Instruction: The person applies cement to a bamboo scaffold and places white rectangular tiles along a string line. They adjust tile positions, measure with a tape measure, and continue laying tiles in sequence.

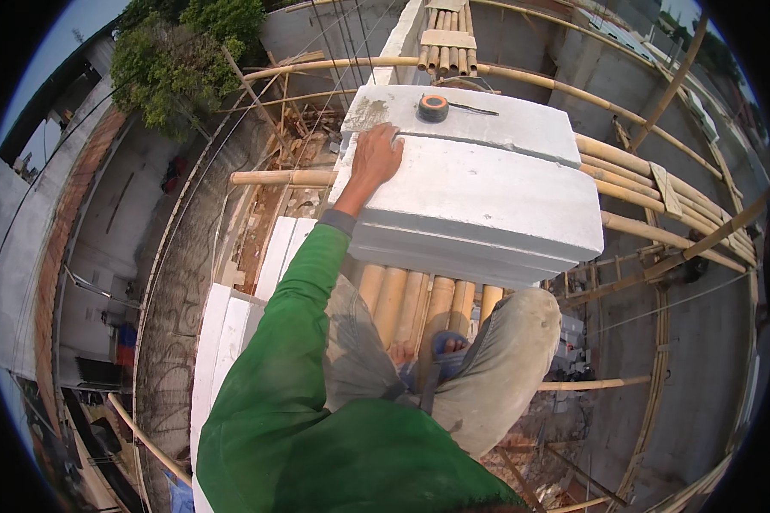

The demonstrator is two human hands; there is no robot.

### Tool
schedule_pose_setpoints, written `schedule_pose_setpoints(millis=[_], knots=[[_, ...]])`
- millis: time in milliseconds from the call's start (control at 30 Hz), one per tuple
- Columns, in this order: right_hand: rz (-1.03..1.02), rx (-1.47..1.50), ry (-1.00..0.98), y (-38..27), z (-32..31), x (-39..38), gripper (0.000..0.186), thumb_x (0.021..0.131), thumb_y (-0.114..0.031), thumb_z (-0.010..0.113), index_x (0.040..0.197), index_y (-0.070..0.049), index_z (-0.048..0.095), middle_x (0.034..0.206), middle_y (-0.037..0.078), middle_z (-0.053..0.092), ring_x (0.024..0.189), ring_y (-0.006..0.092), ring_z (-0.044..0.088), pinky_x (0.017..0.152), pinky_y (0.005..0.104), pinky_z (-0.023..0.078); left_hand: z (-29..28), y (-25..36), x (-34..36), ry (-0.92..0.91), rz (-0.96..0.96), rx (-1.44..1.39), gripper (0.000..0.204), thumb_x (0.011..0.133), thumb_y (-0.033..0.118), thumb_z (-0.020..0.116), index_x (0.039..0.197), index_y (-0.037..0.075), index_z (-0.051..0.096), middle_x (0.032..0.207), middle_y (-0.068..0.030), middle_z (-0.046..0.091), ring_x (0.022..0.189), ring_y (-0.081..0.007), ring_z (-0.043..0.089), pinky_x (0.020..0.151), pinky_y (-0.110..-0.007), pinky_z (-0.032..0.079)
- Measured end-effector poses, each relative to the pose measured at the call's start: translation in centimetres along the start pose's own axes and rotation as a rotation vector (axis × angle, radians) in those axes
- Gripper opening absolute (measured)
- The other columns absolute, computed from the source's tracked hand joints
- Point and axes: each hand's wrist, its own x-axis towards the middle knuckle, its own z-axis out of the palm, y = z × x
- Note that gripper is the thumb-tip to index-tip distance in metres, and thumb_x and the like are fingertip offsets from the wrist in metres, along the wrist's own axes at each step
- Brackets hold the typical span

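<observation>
The left hand [376, 156] rests unclenched on the near white block [479, 186], at its far left corner; on the far white block [509, 124], a tape measure [434, 107] sits near the far edge; the right hand's grip I cannot tell

Count: round black-and-orange tape measure [433, 108], 1; bare left hand [377, 154], 1; white rectangular blocks [479, 184] topping the stack, 2; lower blocks, number unclear.

Leafy green tree [184, 68] upper left. Bundled bamboo poles [609, 151] at right, grey wall [710, 342] beyond. Reddish ledge [67, 218] far left. Blue sheet [180, 496] near lower edge.
</observation>
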Motion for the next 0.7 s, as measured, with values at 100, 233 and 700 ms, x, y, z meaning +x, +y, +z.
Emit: schedule_pose_setpoints(millis=[100,233,700], knots=[[-0.011,-0.010,-0.017,-0.7,0.2,1.2,0.050,0.105,-0.043,0.047,0.093,-0.001,0.072,0.082,0.027,0.070,0.074,0.0511,0.067,0.064,0.0604,0.052,0.3,-0.1,0.2,0.042,0.055,0.011,0.038,0.100,0.027,0.062,0.126,0.001,0.071,0.138,-0.0208,0.066,0.134,-0.0372,0.057,0.117,-0.054,0.038],[-0.122,-0.053,-0.051,-1.2,0.4,4.0,0.050,0.105,-0.043,0.047,0.093,-0.001,0.072,0.082,0.027,0.070,0.074,0.0511,0.067,0.064,0.0605,0.052,0.5,0.0,-0.4,0.097,0.017,0.053,0.037,0.099,0.028,0.063,0.121,-0.001,0.071,0.132,-0.0202,0.068,0.127,-0.0363,0.060,0.114,-0.051,0.040],[-0.043,-0.067,-0.093,3.0,1.0,3.6,0.049,0.104,-0.042,0.048,0.093,-0.001,0.073,0.083,0.027,0.070,0.075,0.0511,0.067,0.066,0.0607,0.052,0.8,0.1,-0.8,0.063,-0.025,0.029,0.042,0.102,0.030,0.058,0.130,0.000,0.068,0.143,-0.0210,0.061,0.140,-0.0363,0.051,0.122,-0.056,0.032]])
